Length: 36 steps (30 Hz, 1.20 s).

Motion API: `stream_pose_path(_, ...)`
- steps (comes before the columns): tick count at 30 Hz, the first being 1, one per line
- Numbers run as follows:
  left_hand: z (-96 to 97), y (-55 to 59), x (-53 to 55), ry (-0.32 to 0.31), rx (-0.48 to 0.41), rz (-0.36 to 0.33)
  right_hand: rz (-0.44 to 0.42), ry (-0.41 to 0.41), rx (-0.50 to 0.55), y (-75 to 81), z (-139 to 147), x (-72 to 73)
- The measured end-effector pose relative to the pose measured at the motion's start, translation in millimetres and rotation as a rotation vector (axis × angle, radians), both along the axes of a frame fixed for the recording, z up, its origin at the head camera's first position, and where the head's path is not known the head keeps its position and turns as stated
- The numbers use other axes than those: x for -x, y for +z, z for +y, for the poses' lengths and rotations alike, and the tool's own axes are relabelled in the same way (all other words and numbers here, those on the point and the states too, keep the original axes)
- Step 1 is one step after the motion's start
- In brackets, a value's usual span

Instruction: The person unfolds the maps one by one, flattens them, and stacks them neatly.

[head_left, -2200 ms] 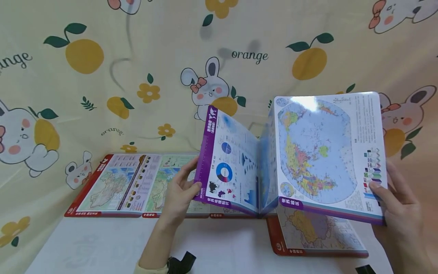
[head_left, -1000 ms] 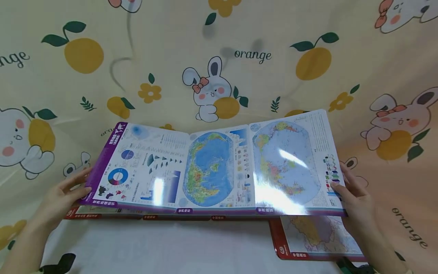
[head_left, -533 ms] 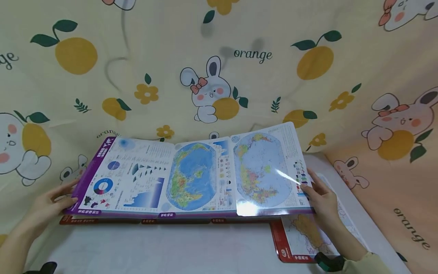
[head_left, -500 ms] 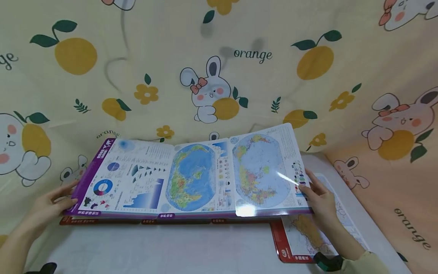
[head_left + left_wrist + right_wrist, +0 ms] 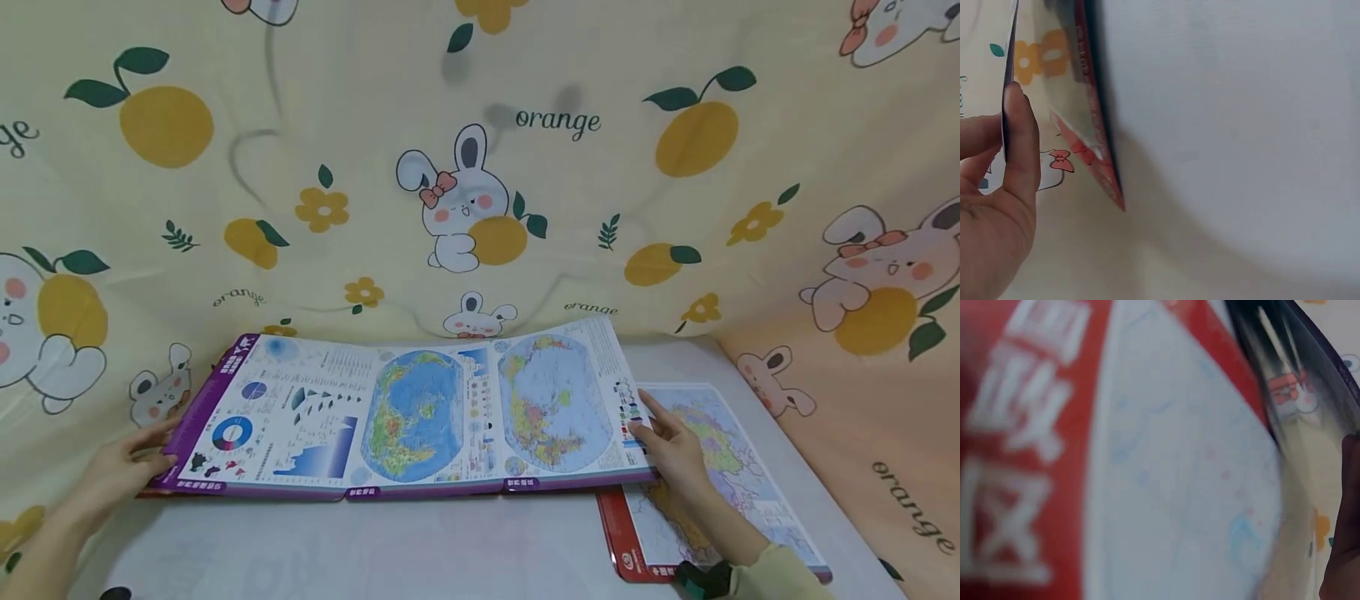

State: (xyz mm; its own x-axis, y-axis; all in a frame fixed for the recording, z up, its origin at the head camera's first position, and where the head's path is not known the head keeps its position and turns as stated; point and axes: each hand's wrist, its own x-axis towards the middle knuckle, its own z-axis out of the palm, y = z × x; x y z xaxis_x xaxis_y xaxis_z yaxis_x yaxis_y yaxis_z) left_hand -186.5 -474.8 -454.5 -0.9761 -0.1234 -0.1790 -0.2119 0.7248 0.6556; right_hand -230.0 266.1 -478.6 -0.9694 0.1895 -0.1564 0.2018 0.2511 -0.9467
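Note:
A purple-edged folding world map [image 5: 412, 417] is spread out in three panels in the head view. My left hand [image 5: 116, 471] pinches its left purple edge; the left wrist view shows the thumb and fingers [image 5: 1021, 131] on either side of the thin sheet. At the other end my right hand [image 5: 678, 446] grips the right panel's edge, thumb on the front. The map's right panel is tilted up. Beneath it lies a red-edged folded map [image 5: 1088, 94], almost wholly covered in the head view. In the right wrist view only a dark part of my right hand [image 5: 1344, 531] shows.
A second red-edged map [image 5: 720, 467] lies on the white table [image 5: 375, 550] at the right, under my right forearm. A yellow cloth [image 5: 337, 108] printed with rabbits and oranges hangs behind and at the sides of the table.
The purple-edged map, half folded at first, has been drawn out flat between my hands. It has then come down and slightly left, over the red-edged map, with both hands holding on.

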Motion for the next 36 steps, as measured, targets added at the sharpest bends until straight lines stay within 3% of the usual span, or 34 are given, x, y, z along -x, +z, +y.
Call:
stream_pose_path(6,-0.9,-11.9,3.3,-0.003,0.037,-0.031,0.088,0.161,-0.255,-7.0,1.9,-1.1)
stream_pose_path(15,13.2,-23.1,2.9,-0.028,0.268,0.125,0.235,0.284,-0.582,-7.8,-1.1,-5.3)
stream_pose_path(24,38.3,-26.8,6.2,-0.083,0.403,0.002,0.302,0.371,-0.701,-8.3,-2.1,-8.0)
stream_pose_path(30,53.6,-30.4,5.5,-0.087,0.454,-0.075,0.333,0.423,-0.795,-10.8,-7.1,-8.5)
stream_pose_path(34,60.0,-31.8,2.1,-0.081,0.452,-0.087,0.326,0.437,-0.841,-9.7,-14.8,-7.6)
stream_pose_path(36,61.8,-32.7,0.3,-0.079,0.451,-0.061,0.316,0.444,-0.849,-8.2,-19.1,-7.8)
